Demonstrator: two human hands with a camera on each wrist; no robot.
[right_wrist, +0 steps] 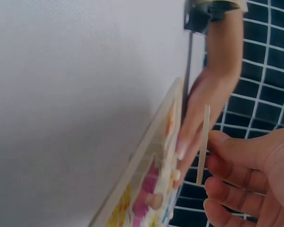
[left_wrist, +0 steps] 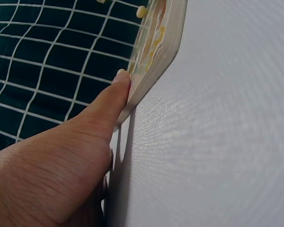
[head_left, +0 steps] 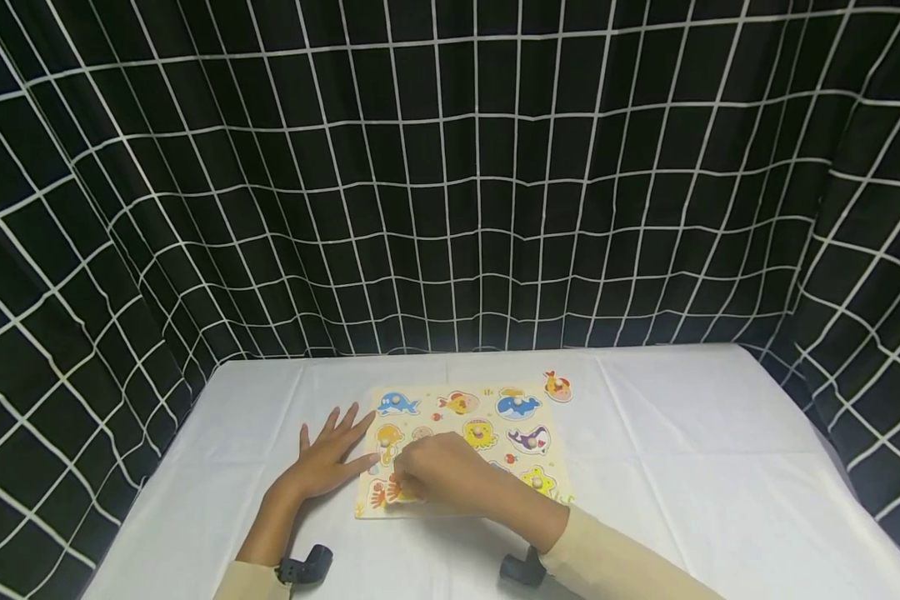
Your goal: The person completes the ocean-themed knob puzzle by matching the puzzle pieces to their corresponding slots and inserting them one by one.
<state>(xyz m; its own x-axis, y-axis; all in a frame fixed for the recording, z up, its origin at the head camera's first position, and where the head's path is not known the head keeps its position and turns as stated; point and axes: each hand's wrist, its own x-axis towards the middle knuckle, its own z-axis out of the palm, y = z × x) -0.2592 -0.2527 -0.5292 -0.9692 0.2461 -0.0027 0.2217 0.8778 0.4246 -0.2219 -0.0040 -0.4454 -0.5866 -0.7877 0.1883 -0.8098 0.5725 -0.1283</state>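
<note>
A wooden peg puzzle board [head_left: 450,508] with sea-animal pictures lies on the white table. My right hand [head_left: 442,473] is over its lower left part and pinches a thin puzzle piece [right_wrist: 204,144]. The piece shows edge-on in the right wrist view, apart from the board; its orange-red edge [head_left: 394,488] peeks out below the fingers in the head view. My left hand [head_left: 326,458] lies flat with spread fingers at the board's left side. Its thumb [left_wrist: 118,92] touches the board's edge. Several knobbed pieces sit on the board, among them a blue whale [head_left: 517,406] and a yellow starfish [head_left: 537,481].
A red and yellow piece with a knob [head_left: 558,387] lies on the table by the board's far right corner. White cloth [head_left: 682,467] covers the table. Behind and at both sides hangs a black curtain [head_left: 495,208] with a white grid.
</note>
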